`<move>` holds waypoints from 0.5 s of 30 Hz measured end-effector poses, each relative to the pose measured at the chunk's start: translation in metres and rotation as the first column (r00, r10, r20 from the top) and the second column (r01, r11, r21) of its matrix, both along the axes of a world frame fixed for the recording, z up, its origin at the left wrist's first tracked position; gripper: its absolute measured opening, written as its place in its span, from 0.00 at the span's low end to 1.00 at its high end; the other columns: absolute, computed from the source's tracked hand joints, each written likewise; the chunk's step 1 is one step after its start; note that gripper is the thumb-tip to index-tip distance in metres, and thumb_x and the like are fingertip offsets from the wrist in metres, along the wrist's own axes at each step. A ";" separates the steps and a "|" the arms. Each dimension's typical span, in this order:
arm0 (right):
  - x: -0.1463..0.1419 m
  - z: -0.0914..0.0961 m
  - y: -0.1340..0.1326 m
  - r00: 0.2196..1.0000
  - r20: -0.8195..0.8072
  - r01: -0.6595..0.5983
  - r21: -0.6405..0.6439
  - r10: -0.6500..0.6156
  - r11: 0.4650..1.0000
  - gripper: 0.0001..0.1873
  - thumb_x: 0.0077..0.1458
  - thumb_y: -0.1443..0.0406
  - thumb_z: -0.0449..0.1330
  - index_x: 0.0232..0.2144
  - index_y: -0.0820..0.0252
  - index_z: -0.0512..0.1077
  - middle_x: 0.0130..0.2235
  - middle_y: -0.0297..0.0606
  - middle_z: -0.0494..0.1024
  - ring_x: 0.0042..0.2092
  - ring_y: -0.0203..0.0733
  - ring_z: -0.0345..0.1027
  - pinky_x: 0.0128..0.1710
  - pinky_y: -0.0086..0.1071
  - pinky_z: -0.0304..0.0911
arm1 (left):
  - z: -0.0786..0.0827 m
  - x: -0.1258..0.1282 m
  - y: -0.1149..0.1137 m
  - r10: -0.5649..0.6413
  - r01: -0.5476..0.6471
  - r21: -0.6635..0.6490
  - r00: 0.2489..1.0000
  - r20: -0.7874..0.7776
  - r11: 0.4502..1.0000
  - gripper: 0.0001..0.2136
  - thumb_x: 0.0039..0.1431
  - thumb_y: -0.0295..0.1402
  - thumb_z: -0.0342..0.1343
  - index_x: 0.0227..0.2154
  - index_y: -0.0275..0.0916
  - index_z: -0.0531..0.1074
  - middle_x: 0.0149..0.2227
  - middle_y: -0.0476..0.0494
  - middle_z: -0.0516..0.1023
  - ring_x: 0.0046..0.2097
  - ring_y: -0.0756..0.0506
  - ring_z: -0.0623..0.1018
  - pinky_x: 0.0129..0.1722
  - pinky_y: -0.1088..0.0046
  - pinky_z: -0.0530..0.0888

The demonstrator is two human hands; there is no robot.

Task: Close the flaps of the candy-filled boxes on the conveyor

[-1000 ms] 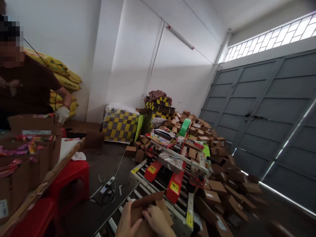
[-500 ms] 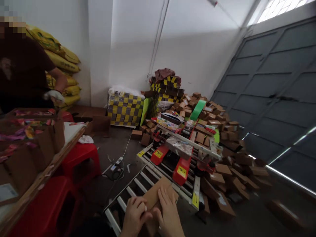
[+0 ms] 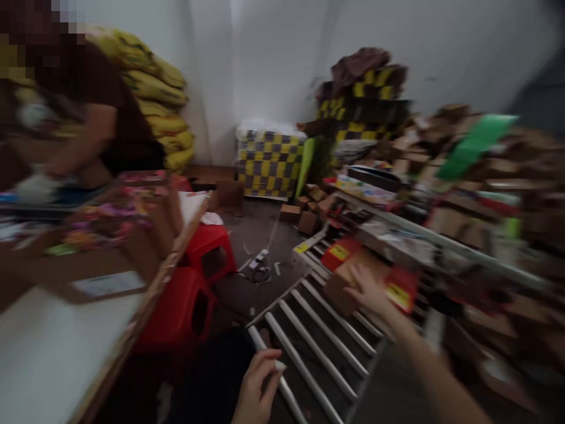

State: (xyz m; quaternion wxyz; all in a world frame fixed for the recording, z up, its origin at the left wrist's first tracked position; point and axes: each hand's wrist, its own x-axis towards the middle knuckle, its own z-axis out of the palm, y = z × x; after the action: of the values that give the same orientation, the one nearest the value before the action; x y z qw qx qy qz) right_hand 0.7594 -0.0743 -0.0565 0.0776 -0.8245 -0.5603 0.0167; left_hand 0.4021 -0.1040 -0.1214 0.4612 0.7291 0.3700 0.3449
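My right hand reaches forward and lies on a brown cardboard box, its fingers apart and blurred by motion. The box sits on the roller conveyor, at the red guides of a box-taping machine. Low in the view, my left hand hovers over the near rollers, away from the box. Its fingers are curled, with something small and white at the fingertips that I cannot make out.
On the left, open cartons of colourful wrapped items stand on a white table, where another person works. Red stools stand beside it. A power strip lies on the floor. Boxes are heaped behind the machine.
The box has moved forward along the rollers to the machine, my right hand with it. My left hand has come off the box. The view has swung left; the other person now bends over the table.
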 end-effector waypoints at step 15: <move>-0.345 -0.027 0.131 0.390 -0.622 -0.445 0.518 0.679 0.731 0.31 0.53 0.57 0.54 0.58 0.60 0.59 0.60 0.46 0.62 0.62 0.44 0.53 0.60 0.42 0.51 | 0.116 -0.350 0.204 0.981 -0.977 -0.191 0.056 0.187 0.092 0.09 0.63 0.30 0.43 0.31 0.33 0.65 0.26 0.50 0.67 0.27 0.52 0.70 0.31 0.72 0.71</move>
State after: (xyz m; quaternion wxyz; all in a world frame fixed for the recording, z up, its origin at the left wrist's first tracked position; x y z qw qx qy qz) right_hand 0.4146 0.0571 -0.0836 0.4123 -0.4694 -0.7111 0.3227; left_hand 0.0517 0.1000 -0.0052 0.1572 0.2312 0.7001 0.6571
